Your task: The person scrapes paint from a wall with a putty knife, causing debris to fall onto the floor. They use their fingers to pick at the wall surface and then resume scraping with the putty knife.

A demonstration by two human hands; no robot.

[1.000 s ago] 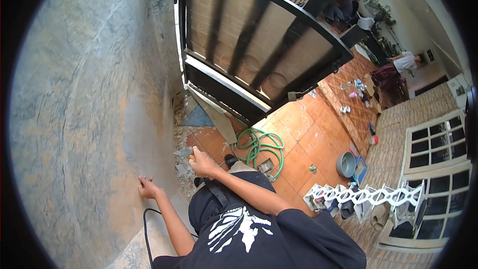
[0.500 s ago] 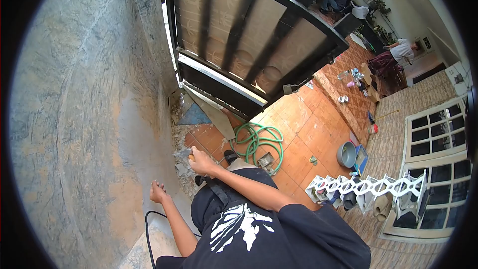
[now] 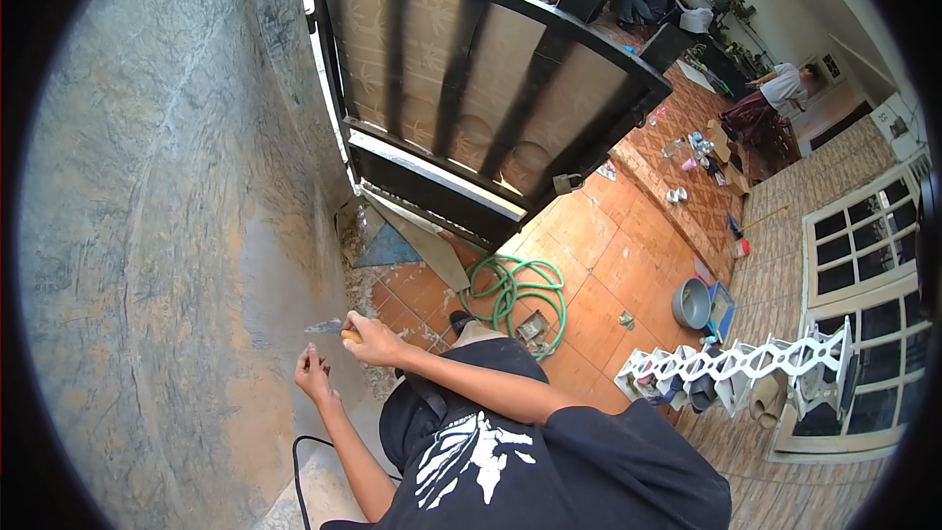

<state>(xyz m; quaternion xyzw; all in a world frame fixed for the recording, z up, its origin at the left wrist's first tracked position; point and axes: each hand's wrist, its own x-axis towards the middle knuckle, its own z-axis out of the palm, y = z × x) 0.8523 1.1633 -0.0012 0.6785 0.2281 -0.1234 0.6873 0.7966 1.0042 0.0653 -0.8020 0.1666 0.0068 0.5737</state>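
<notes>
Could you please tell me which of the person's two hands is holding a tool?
The right hand: it grips the trowel by its orange handle, blade towards the wall, whereas no tool shows in the left hand.

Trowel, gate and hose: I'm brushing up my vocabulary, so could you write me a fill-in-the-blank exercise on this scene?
The right hand grips the trowel by its orange ____.
The coiled hose on the tiled floor is ____ in colour.
Hanging at the edge of the black-framed gate is a metal ____ for locking it.
The dark shirt bears a ____ print.

Missing words, in order: handle; green; padlock; white.
</notes>
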